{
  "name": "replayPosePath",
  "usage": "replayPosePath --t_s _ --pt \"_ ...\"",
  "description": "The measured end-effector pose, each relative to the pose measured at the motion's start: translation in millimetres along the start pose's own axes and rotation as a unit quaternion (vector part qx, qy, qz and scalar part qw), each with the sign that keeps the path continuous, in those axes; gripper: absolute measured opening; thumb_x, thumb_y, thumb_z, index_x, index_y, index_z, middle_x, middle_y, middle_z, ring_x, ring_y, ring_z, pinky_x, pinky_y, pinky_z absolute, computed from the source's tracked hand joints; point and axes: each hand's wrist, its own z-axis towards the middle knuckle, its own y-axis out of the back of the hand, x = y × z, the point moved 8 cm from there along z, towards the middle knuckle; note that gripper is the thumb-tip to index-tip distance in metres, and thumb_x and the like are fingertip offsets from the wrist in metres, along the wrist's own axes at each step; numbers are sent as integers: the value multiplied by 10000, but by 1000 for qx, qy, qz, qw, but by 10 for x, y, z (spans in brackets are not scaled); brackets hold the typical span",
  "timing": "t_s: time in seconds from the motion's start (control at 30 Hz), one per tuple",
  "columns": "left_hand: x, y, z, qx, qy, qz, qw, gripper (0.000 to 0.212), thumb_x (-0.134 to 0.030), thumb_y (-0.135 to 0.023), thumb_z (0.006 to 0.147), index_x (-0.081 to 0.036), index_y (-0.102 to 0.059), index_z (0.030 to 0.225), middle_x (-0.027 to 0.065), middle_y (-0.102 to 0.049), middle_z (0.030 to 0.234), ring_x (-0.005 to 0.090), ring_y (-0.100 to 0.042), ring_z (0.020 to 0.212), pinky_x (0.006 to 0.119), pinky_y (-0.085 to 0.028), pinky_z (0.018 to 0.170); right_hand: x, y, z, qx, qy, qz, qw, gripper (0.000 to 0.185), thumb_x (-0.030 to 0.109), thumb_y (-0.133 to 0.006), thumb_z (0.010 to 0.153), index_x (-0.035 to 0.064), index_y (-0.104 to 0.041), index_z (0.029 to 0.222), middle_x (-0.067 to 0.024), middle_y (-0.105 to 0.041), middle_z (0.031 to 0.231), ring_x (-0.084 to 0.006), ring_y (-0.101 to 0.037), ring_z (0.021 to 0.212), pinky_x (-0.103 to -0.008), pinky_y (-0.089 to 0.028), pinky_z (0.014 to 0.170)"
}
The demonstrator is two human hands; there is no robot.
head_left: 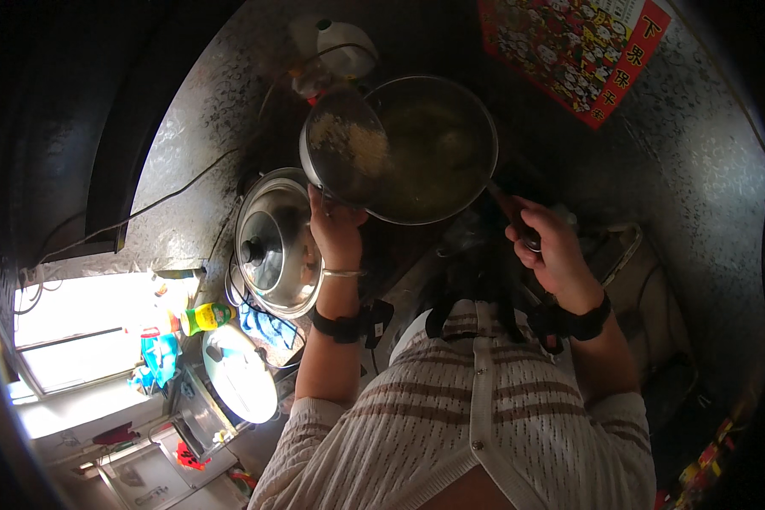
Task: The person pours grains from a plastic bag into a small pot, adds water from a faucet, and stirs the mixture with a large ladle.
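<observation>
My left hand (pixel 336 233) grips the near rim of a metal bowl (pixel 322 172), which is tilted over the left edge of a wide round pan (pixel 496 150). Pale, crumbly food (pixel 360 146) lies against the bowl's inside, towards its lower side. Greenish-yellow liquid (pixel 437 153) fills the pan; its depth is hard to judge in the dim light. My right hand (pixel 548 239) is closed around a wooden handle (pixel 519 223) at the pan's lower right rim. Whether that handle belongs to the pan or to a utensil reaching into it, I cannot tell.
A large steel pot (pixel 312 287) with a glass-centred lid (pixel 264 248) stands left of my left hand. Beyond it are a blue cloth (pixel 268 328), a white round board or plate (pixel 242 382) and a yellow-green bottle (pixel 207 319). A white plastic jug (pixel 347 48) stands behind the bowl.
</observation>
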Motion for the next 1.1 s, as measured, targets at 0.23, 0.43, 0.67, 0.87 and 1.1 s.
replayPosePath --t_s 0.23,0.43,0.67,0.87,1.1 --pt "-123 -143 -93 -20 46 -69 996 355 65 -333 761 42 -456 1093 118 -574 766 213 -572 610 347 -544 588 283 -237 -287 89 20 2 996 417 195 -402 911 -26 -420 1265 -64 -555 755 -68 -398 477 -184 -273 392" --pt "-24 -192 -219 -6 156 -154 976 210 9 -404 739 46 -553 882 142 -562 786 274 -569 770 466 -530 777 339 -584 -348 172 -3 -3 985 440 186 -397 913 -33 -388 1295 -53 -549 747 -55 -396 481 -176 -287 397" --pt "-156 -364 -326 34 130 -133 982 149 6 -410 777 84 -535 751 172 -545 822 289 -552 832 522 -501 843 157 -886 -246 207 -34 -45 977 434 167 -396 919 -15 -371 1312 -48 -533 749 -52 -393 484 -175 -302 406" --pt "-251 -397 -333 37 125 -103 986 152 -15 -440 802 81 -553 769 164 -547 760 259 -549 749 511 -511 829 25 -966 -131 189 8 -121 974 440 163 -430 926 -9 -352 1324 -31 -496 737 -55 -383 511 -186 -329 443" --pt "-117 -295 -279 22 179 -120 976 148 -20 -454 809 64 -571 843 144 -558 750 234 -562 712 463 -547 748 110 -722 -31 119 168 -303 930 455 154 -466 917 -35 -349 1313 -98 -579 835 -136 -523 625 -267 -428 565"
